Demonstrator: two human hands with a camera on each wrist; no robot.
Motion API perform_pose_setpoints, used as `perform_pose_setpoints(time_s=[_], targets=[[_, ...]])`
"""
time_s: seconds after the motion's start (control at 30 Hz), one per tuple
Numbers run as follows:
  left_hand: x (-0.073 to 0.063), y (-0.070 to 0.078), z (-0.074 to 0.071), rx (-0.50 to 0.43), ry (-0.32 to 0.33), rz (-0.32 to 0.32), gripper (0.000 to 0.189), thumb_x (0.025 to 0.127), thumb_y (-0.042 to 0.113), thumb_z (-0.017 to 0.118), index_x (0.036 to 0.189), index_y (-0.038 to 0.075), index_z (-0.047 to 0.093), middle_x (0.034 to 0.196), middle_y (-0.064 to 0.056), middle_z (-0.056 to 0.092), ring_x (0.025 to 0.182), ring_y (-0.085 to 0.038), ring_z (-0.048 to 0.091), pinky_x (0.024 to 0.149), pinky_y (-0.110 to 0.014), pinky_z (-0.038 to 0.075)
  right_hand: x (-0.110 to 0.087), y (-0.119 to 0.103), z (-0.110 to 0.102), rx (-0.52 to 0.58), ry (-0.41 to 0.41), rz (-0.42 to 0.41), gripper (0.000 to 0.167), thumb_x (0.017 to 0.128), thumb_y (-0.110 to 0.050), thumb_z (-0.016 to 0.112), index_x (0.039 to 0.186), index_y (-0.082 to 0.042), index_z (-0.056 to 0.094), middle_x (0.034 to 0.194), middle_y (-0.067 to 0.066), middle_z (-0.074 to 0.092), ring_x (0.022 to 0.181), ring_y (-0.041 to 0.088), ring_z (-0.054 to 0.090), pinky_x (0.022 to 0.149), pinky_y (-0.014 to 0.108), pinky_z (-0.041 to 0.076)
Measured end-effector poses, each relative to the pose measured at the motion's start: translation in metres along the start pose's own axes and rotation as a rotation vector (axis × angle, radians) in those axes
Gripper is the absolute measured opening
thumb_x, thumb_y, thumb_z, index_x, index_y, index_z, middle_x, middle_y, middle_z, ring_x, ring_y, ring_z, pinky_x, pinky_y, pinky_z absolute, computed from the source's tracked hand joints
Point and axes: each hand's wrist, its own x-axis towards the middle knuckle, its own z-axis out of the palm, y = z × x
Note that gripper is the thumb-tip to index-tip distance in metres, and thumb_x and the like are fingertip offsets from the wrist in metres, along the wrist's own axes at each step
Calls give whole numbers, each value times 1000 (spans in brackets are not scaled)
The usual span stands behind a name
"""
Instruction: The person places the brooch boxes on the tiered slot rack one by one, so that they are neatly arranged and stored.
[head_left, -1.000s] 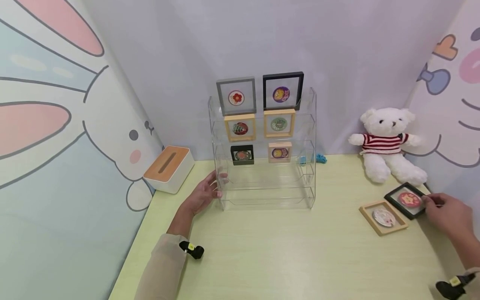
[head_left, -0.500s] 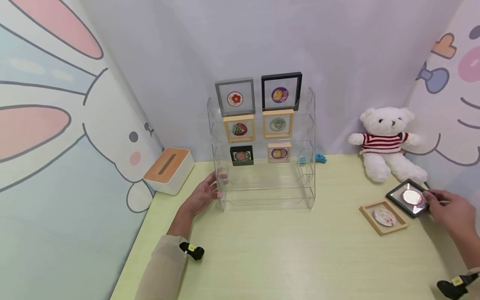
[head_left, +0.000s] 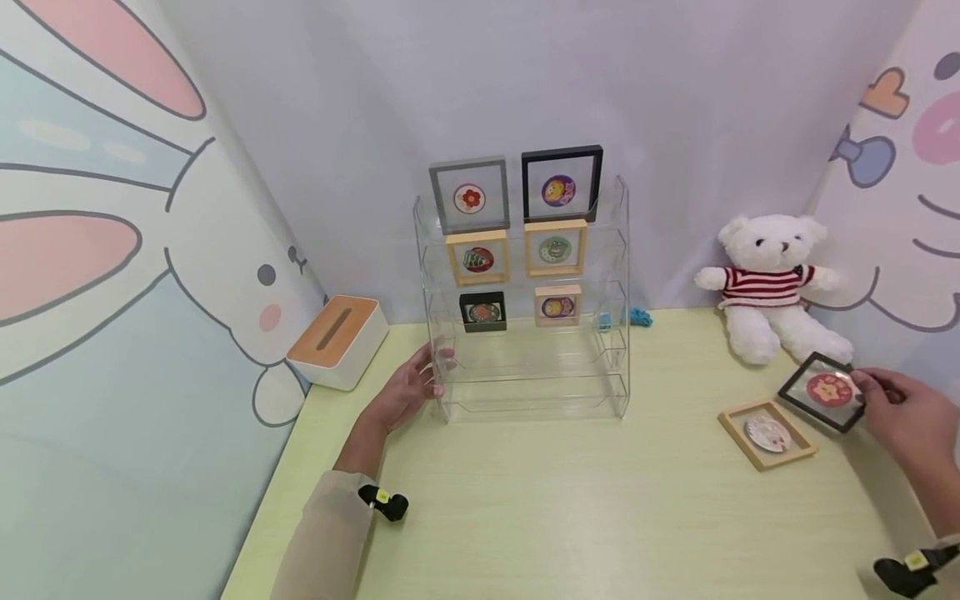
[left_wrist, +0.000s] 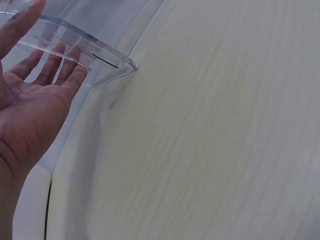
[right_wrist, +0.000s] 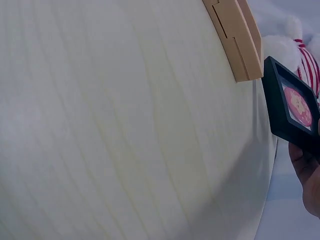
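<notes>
At the lower right in the head view, my right hand (head_left: 911,412) pinches one edge of a black square display frame (head_left: 823,390) between thumb and fingers. A red disc with a star-like figure shows inside it. The frame is tilted, raised over the table edge in the right wrist view. Beside it a light wooden frame (head_left: 767,435) with a pale disc lies flat. My left hand (head_left: 405,390) is at the left side of a clear acrylic tiered rack (head_left: 528,408), its fingers spread against the side panel. In the left wrist view several fingers (left_wrist: 75,75) are by the rack's lower corner.
Several framed discs stand on the rack's upper tiers, among them a grey frame (head_left: 471,197) and a black frame (head_left: 561,185). A white box with a wooden lid (head_left: 335,337) stands at left. A white teddy bear (head_left: 765,287) sits at right. Something blue (head_left: 641,317) lies behind the rack.
My right hand has lifted and tilted the black frame, shifting it slightly right, away from the wooden frame. My left hand has stayed at the rack's side.
</notes>
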Motion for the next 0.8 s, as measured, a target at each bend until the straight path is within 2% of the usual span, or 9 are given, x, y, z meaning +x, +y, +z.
perform_pose_setpoints(time_s=[0.07,0.1,0.17,0.23,0.3,0.4,0.57,0.8], targets=[[0,0,0,1,-2,-1,98,99,-14,62,179,17,15,178,-18,29,154,-12,43,122,-38,44,0,-1,-1,19,25,-17,53,117,-30,48,141,15,62,120,40,67,73,-7,40,53,15,38],[0,-1,0,0,-3,0,97,99,-14,62,179,17,15,179,-19,27,154,-12,43,122,-37,44,0,-2,-2,27,40,-28,52,117,-30,50,140,14,64,107,31,71,72,-12,35,53,14,37],[0,-2,-1,0,-6,5,97,100,-14,61,179,16,13,179,-20,26,154,-12,42,120,-35,45,1,-5,-2,50,70,-52,49,116,-28,52,138,14,66,85,-2,72,69,-21,30,53,13,37],[1,-2,-1,0,-8,9,97,100,-14,61,179,15,12,179,-20,27,154,-12,42,117,-32,46,1,-8,-3,84,99,-78,46,115,-26,56,136,13,68,72,-35,55,67,-25,31,53,11,37],[1,-2,-1,-1,-8,10,97,100,-14,61,179,15,12,179,-18,28,154,-12,41,116,-31,46,2,-12,-4,109,135,-104,45,113,-25,60,135,13,70,72,-55,32,67,-30,31,56,7,35],[0,-3,-1,1,-8,11,96,100,-13,60,179,16,13,178,-14,31,154,-12,41,117,-33,45,2,-20,-4,155,179,-134,42,111,-24,63,133,11,72,76,-59,30,73,-32,33,63,1,32],[0,-2,0,-1,-5,8,97,99,-12,62,179,17,15,177,-12,33,155,-12,41,120,-36,43,1,-35,-5,173,237,-194,37,111,-21,65,129,9,76,87,-54,32,81,-32,32,72,-6,27],[0,-1,1,-3,9,1,97,99,-11,63,179,17,15,179,-19,28,154,-12,43,120,-35,43,-1,-62,-10,200,234,-279,33,109,-18,69,128,8,77,92,-51,36,86,-32,35,73,-7,29]])
